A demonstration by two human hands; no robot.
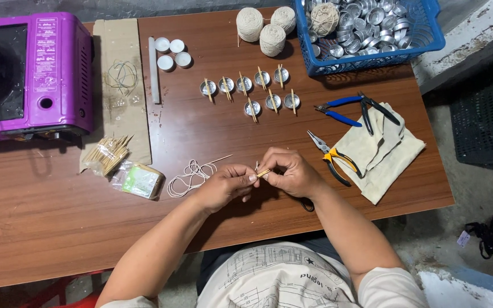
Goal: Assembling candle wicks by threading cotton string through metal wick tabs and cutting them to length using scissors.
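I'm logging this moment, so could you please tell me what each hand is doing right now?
Left hand: closed, pinching one end of a small wooden stick.
Right hand: closed, pinching the stick's other end.

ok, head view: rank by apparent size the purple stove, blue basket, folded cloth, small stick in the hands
1. purple stove
2. blue basket, cut off by the frame edge
3. folded cloth
4. small stick, pinched between left hand and right hand

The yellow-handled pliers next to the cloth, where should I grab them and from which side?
Grip the yellow-handled pliers by the two handles, which point down-right toward the person and partly rest on the beige cloth. Come from the right with the right hand, probably easiest. The thin pointed nose aims up-left and offers little to hold.
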